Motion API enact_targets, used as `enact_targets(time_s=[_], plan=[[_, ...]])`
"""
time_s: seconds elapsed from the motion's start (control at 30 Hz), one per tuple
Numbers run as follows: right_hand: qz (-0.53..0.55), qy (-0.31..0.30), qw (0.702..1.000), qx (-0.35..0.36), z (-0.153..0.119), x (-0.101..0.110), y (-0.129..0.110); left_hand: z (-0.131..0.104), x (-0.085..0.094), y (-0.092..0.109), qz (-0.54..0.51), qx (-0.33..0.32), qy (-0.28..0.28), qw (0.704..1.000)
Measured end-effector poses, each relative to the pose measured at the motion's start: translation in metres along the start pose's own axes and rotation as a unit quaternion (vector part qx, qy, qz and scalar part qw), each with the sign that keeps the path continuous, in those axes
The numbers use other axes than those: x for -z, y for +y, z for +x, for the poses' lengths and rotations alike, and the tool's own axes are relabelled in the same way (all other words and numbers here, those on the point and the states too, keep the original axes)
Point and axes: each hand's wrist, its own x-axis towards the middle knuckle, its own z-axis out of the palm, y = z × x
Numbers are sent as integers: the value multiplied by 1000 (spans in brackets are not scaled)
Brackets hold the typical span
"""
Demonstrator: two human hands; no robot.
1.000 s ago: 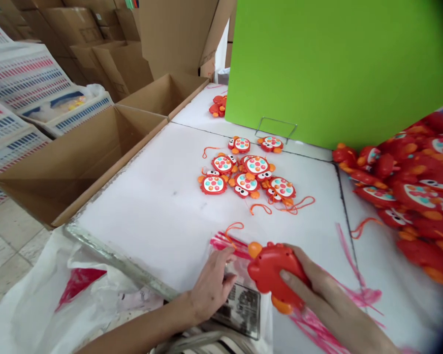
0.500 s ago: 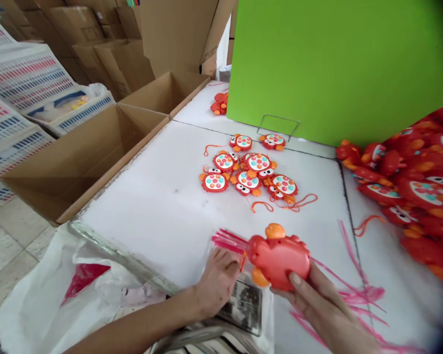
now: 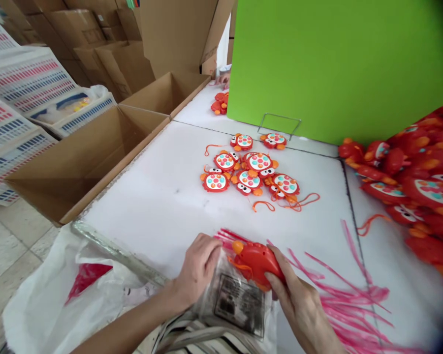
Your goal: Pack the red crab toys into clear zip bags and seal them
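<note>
My right hand (image 3: 299, 300) grips a red plastic crab toy (image 3: 260, 263), its plain back facing me and an orange cord dangling from it. Beneath the toy lies a clear plastic bag (image 3: 212, 300) with a black printed panel, at the table's near edge. Fingers closed, my left hand (image 3: 199, 268) pinches the bag's upper left edge beside the toy. The toy's front end overlaps the bag's mouth. Pink plastic strips (image 3: 227, 235) lie just behind the bag, partly hidden by the toy.
Several crab toys (image 3: 249, 182) with button faces lie mid-table. A large heap of them (image 3: 428, 191) rises at right, before a green panel (image 3: 335, 64). Loose pink strips (image 3: 347, 314) spread at right. Open cartons (image 3: 81, 157) border the table's left. A person's hand (image 3: 223, 80) shows at the back.
The crab toy has moved left and down over the bag and tilted. My left hand has shifted left, from the cord to the bag's edge. Another person's hand has appeared at the back.
</note>
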Motion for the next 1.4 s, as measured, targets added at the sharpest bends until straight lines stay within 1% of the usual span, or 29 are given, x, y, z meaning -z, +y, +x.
enact_targets(time_s=[0.03,0.1,0.17,0.23,0.33,0.47,0.5,0.6,0.63,0.7,0.73,0.77,0.83,0.9,0.93,1.0,1.1,1.23,1.33,1.4], plan=[[0,0,1000,-3,-1,0,0,4,3,0,-22,54,-9,998],[-3,-4,1000,-2,-1,-1,-1,11,3,-1,-68,141,-63,986],[-18,-1,1000,11,0,-1,-2,16,-2,-2,-117,184,-109,970],[-41,0,999,27,2,1,-2,17,-10,-2,-155,200,-116,961],[-64,-22,997,42,8,8,-3,16,-17,-2,-169,201,-96,960],[-79,-104,989,71,19,19,-8,15,-16,0,-193,202,-105,955],[-90,-115,987,73,21,20,-9,15,-15,1,-206,207,-108,950],[-103,-99,986,87,26,21,-16,18,-13,3,-255,224,-111,934],[-95,-104,986,93,26,20,-18,19,-13,4,-273,229,-113,927],[-89,-141,981,102,27,16,-21,19,-14,6,-308,244,-122,911],[-106,-152,977,101,27,14,-22,18,-15,7,-321,251,-124,904],[-133,-148,975,96,27,12,-23,17,-16,7,-333,258,-124,898],[-178,-106,974,88,29,8,-24,15,-18,9,-351,266,-122,889],[-173,-56,979,95,32,3,-26,14,-18,10,-365,267,-126,883],[-157,-38,982,102,34,1,-28,14,-18,10,-365,266,-131,882],[-136,-15,983,118,37,-5,-32,15,-17,10,-349,251,-142,892],[-139,-13,981,133,41,-15,-38,15,-17,10,-298,203,-144,922],[-157,-14,978,134,46,-24,-45,11,-18,12,-180,138,-134,965],[-106,9,989,98,47,-22,-44,8,-17,16,-117,112,-149,975],[-65,34,996,55,45,-13,-34,7,-15,15,-108,115,-156,975]])
